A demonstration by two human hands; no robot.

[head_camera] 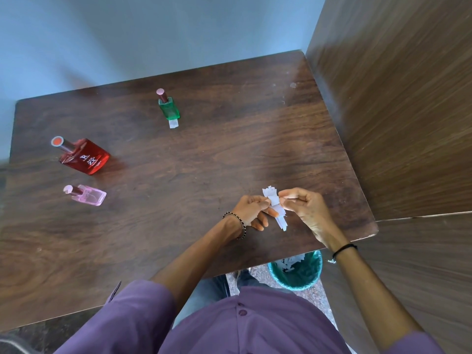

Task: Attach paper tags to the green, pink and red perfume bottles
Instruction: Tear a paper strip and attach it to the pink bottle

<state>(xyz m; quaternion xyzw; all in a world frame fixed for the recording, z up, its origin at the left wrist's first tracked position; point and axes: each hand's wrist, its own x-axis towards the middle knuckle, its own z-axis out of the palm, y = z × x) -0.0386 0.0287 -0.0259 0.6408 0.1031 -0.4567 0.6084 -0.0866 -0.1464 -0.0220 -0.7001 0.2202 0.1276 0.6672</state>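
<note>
A: Item one, the hands?

B: A white paper strip [274,204] is pinched from both sides. It is gripped by the curled thumb and fingers of the left hand [251,209] at its left edge, and by the bent fingertips of the right hand [304,208] at its right edge. The strip is held over the near right part of the counter [204,162]. Its jagged end is turned to the far side and its longer end to the near side. Whether the counter is touched by it cannot be told.

A: Item two, the bottles?

B: The green bottle [169,108] is stood upright at the far middle, with a dark cap. A small white tag [173,123] is seen at its near base, touching it. The red bottle [85,157] is placed at the left, well apart from the green one. The pink bottle [88,195] is set just near of the red one.

A: Sundries?

B: A beaded bracelet [241,224] is worn on the left wrist and a black band [343,249] on the right. A purple shirt [242,325] is entered at the near edge. A teal bin [298,273] with paper scraps in it is listed on the floor, below the counter's near right corner. A wooden panel [396,111] is recorded along the right side.
</note>
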